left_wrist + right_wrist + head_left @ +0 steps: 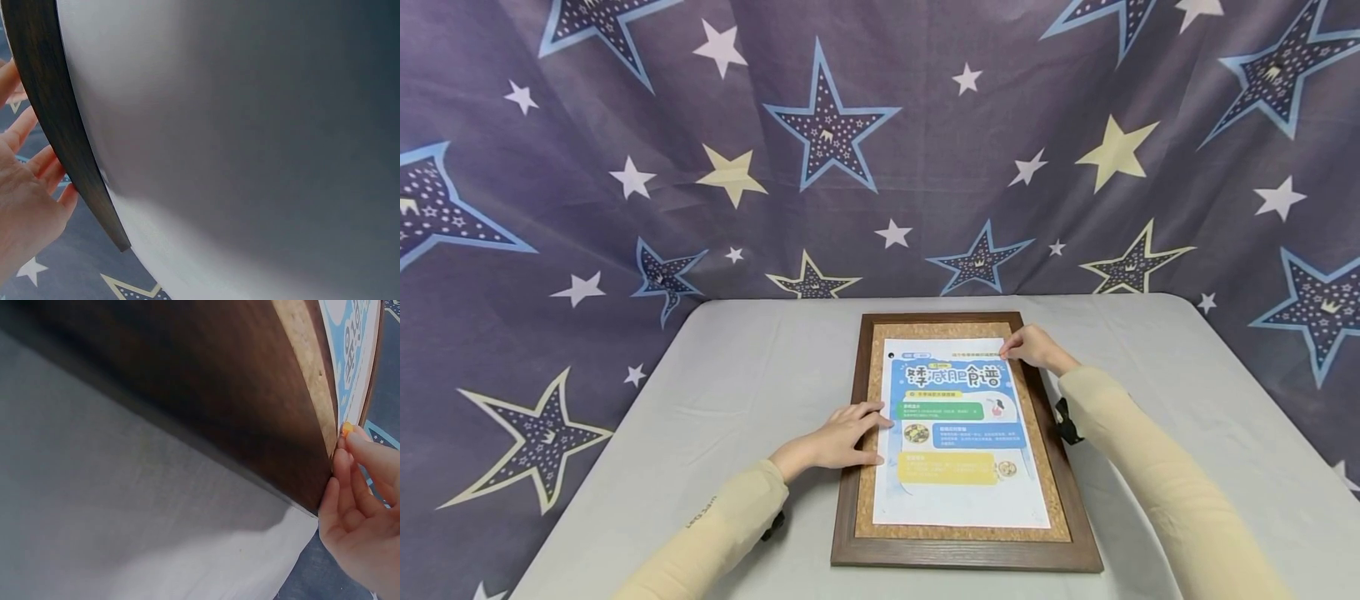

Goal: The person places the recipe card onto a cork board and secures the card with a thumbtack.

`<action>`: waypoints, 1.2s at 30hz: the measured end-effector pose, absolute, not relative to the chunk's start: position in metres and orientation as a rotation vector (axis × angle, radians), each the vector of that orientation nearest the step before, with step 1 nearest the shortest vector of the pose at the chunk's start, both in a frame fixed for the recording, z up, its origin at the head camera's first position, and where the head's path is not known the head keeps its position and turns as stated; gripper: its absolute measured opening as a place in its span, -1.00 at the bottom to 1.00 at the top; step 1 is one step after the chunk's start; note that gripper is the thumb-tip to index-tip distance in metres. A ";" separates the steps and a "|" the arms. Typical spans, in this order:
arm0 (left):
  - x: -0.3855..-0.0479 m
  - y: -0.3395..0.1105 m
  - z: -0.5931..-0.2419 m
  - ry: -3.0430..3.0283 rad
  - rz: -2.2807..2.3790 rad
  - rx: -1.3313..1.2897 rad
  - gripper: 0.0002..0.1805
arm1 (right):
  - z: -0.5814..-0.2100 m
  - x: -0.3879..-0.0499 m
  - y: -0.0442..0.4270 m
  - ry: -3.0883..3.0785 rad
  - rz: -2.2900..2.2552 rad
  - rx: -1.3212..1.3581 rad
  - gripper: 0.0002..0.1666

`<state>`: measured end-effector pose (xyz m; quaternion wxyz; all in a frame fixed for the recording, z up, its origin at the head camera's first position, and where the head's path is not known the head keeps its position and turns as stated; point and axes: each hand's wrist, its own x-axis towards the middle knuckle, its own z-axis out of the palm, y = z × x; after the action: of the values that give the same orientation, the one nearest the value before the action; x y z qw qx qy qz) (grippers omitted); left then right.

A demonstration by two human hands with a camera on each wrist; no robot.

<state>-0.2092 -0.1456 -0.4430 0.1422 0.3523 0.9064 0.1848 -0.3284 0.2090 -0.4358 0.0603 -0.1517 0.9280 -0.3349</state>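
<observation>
A printed sheet (958, 500) with blue, green and yellow blocks lies on a cork board (962, 533) in a dark wooden frame (970, 557). Near the sheet's top right corner, my right hand (1037, 346) pinches a small orange push pin (348, 429) between thumb and fingers, its other fingers by the frame's edge. A black push pin (891, 356) sits in the sheet's top left corner. My left hand (838, 437) lies across the frame's left side, fingers spread, their tips on the sheet's left margin. In the left wrist view the frame partly hides those fingertips.
The board lies on a table with a pale grey cloth (760, 367). Behind it hangs a dark curtain (925, 175) printed with stars. Dark wrist straps (1066, 423) show under both sleeves.
</observation>
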 end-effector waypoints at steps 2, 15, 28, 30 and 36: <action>-0.209 -0.146 -0.443 2.616 0.538 1.018 -0.45 | -0.436 -0.331 0.209 2.799 -1.011 -0.431 -0.88; -0.209 -0.146 -0.441 2.608 0.552 1.023 -0.45 | -0.438 -0.335 0.210 2.776 -0.992 -0.403 -0.86; -0.210 -0.147 -0.444 2.612 0.540 1.031 -0.45 | -0.569 -0.440 0.265 2.812 -1.035 -0.508 -0.92; -0.210 -0.146 -0.444 2.614 0.542 1.033 -0.45 | -0.569 -0.438 0.264 2.847 -1.070 -0.567 -0.93; -0.210 -0.146 -0.444 2.620 0.536 1.031 -0.45 | -0.554 -0.426 0.257 2.786 -1.066 -0.511 -0.92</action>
<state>-0.2104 -0.1464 -0.4443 0.1371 0.3562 0.9056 0.1852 -0.4263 0.2569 -0.5536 0.0577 -0.1685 0.9191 -0.3516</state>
